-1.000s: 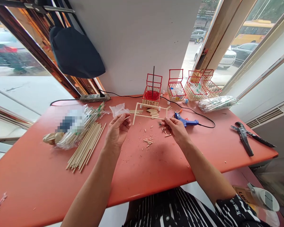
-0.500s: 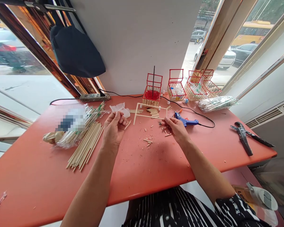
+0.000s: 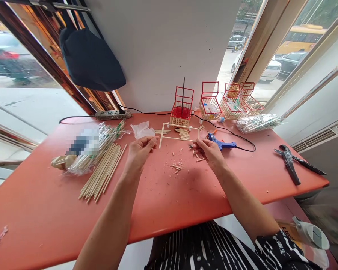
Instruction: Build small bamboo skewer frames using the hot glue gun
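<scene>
Holding a slim stick frame (image 3: 180,126) up in front, over the near side of the row of baskets (image 3: 180,120) and above the red desk (image 3: 186,206). Gripping it at the lower right corner with the right hand (image 3: 211,150), thumb and fingers closed on the wood. Keeping the left hand (image 3: 139,152) just beside the frame's left end, thumb and fingertips drawn together in a pinch; too small to tell of anything caught between them.

To judge by the view, partly built: two long rails joined by an upright at each end, with the left upright running on past the lower rail. Apparently holding its shape from one corner alone, so probably fixed at the joints. Without any slats between the rails, and without the red colour seen on the baskets' tall upper frames. Looking like an early stage beside those fuller baskets, with much perhaps left to add; impossible to say exactly how much.

Within reach for more work: long sticks (image 3: 103,174) at left, short cut sticks (image 3: 183,134) behind, a blue glue gun (image 3: 228,145) at right, and offcuts (image 3: 176,167) strewn in the middle.
</scene>
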Demonstrator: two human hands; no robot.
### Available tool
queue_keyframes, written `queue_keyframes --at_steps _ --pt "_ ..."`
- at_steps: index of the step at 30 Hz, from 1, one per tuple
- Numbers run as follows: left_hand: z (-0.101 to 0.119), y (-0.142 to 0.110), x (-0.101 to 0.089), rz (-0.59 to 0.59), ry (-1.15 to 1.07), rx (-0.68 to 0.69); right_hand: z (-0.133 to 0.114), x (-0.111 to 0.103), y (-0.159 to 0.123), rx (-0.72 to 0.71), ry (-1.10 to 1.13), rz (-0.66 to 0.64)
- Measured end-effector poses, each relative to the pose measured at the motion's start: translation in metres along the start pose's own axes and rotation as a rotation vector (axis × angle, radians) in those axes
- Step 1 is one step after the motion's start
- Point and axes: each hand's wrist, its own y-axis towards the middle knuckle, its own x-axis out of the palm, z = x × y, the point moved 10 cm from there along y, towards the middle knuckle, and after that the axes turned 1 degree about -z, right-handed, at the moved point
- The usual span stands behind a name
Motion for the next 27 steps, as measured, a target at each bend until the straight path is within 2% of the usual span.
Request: queue_keyframes --at_steps 6,18,27 --pt "-0.0051 -0.0046 0.0044 -0.006 -0.145 -0.086 -0.0018 0.0005 0.0005 -0.027 -0.058 -0.009" --pt "0.0024 -0.0074 -0.0001 0.038 -0.001 -0.028 -0.0026 0.0020 -0.0008 -0.041 -0.097 -0.010" --pt "0.0007 -0.0086 0.0068 -0.018 -0.010 -0.056 -0.0037 0.0010 -0.0007 -0.050 -0.097 -0.005"
